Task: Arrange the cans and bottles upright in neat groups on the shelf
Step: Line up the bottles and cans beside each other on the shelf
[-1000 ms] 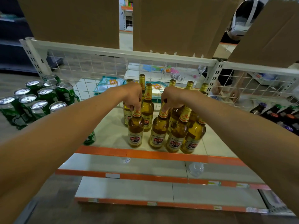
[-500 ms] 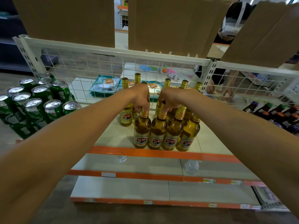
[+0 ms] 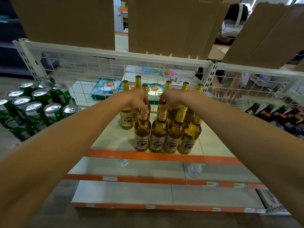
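Top cream metal shelf with orange front strip (image 3: 115, 140): a front row of four amber glass beer bottles (image 3: 174, 137) is stood upright, touching side by side, just behind the strip. The leftmost bottle (image 3: 142, 134) is pinched at the neck by the left hand (image 3: 139, 100), and the second bottle (image 3: 158, 135) at the neck by the right hand (image 3: 172, 99). Matching bottles are packed behind. One lone bottle (image 3: 126, 117) is stood apart to the left. Green aluminium cans (image 3: 37, 104) are grouped upright far left. Dark bottles with coloured caps (image 3: 279, 116) are seen far right; their tilt cannot be judged.
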